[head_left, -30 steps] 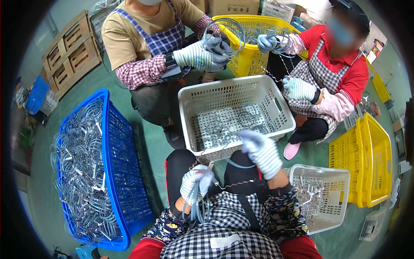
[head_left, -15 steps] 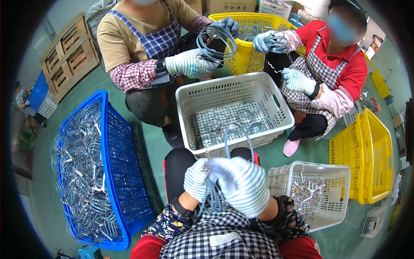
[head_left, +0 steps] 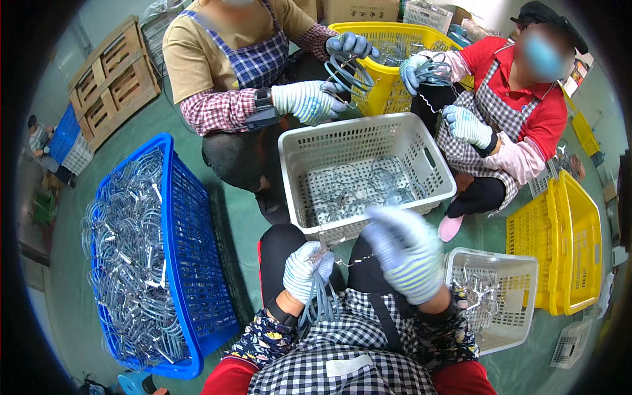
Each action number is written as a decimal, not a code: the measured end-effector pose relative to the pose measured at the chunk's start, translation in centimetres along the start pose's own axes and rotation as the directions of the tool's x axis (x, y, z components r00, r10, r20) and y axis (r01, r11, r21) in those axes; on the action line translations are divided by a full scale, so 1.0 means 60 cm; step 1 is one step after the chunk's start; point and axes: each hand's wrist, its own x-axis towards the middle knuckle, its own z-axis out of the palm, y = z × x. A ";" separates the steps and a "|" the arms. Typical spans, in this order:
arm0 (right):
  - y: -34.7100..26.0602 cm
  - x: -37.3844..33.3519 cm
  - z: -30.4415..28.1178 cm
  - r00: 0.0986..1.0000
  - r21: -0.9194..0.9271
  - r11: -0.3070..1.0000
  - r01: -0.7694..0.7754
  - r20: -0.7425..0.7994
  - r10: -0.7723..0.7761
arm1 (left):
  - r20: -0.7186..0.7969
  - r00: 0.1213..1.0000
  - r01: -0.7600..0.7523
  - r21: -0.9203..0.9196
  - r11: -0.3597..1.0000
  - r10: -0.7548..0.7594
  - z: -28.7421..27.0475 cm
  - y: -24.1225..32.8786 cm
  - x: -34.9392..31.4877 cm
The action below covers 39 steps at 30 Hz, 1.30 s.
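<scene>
My left hand (head_left: 304, 271), in a striped glove, is closed around a bundle of grey-blue cable loops (head_left: 318, 304), which hangs down over my lap. A thin, twisted or chain-like metal strand (head_left: 355, 261) stretches from it toward my right hand (head_left: 405, 257). That hand, gloved alike, is smeared by motion above my right knee, so its fingers and any grip are unclear. Just beyond my knees stands a white crate (head_left: 306, 227) with cable loops (head_left: 368, 181) lying on its bottom.
At left, a blue basket (head_left: 172, 263) is heaped with cables and metal pieces. A smaller white basket (head_left: 520, 296) at right holds metal pieces, beside stacked yellow baskets (head_left: 559, 250). Opposite, two gloved co-workers handle cable loops (head_left: 349, 74) near a yellow tub (head_left: 378, 95).
My right hand has moved right, away from my left, and the strand now shows between them. The cable loop that stood up above my hands no longer shows. The view has shifted slightly.
</scene>
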 end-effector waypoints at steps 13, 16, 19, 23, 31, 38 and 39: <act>-0.011 0.005 -0.047 0.762 0.718 0.398 -0.571 0.284 0.582 | 0.130 0.985 0.114 -0.018 0.993 -0.111 -0.019 0.002 0.009; 0.010 -0.010 -0.043 0.769 0.479 0.612 -0.630 0.271 0.579 | -0.009 0.966 0.246 -0.272 0.930 -0.258 -0.011 0.052 0.027; 0.034 -0.024 -0.025 0.919 0.156 0.906 -0.394 0.086 0.385 | 0.281 0.785 0.556 -0.715 0.425 -0.553 -0.018 0.039 0.024; 0.024 -0.022 -0.036 0.884 0.221 0.861 -0.458 0.008 0.468 | 0.249 0.821 0.542 -0.624 0.563 -0.514 -0.019 0.051 0.026; 0.055 -0.023 -0.041 0.863 0.298 0.815 -0.498 0.077 0.499 | 0.140 0.852 0.469 -0.634 0.615 -0.505 -0.027 0.084 0.018; 0.045 0.013 -0.029 0.928 0.238 0.897 -0.372 0.064 0.368 | 0.294 0.834 0.530 -0.661 0.531 -0.466 -0.039 0.085 -0.008; 0.052 0.017 -0.022 0.948 0.172 0.934 -0.313 0.123 0.295 | 0.293 0.833 0.531 -0.660 0.531 -0.469 -0.044 0.088 -0.007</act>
